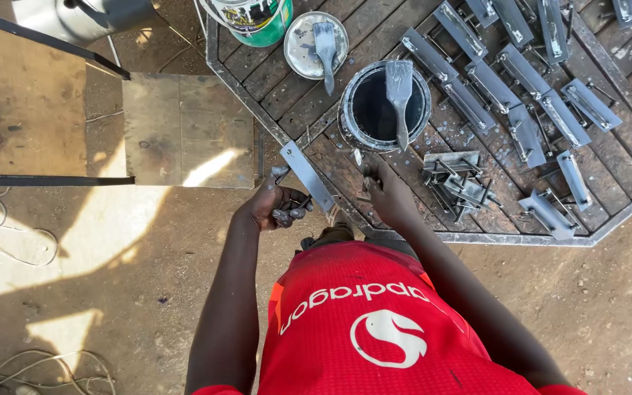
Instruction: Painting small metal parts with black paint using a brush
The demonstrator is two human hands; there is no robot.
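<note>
Below the paint can (384,106), left hand (276,206) holds bracket (307,175) diagonally.

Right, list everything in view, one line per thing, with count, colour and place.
Platform: one, wood slats in a metal frame, upper right.
Tin: one, dark inside, on the platform.
Brushes: two, grey; one across the tin, one on the lid.
Lid: one, silver, behind the tin.
Bucket: one, white and green, top centre.
Brackets: many, grey, in rows on the right; a heap near the tin.
Board: one, brown, left.
Cable: pale, on the ground at left.
Left hand: grips a grey bracket.
Right hand: on the platform edge, holding something small I cannot make out.
</note>
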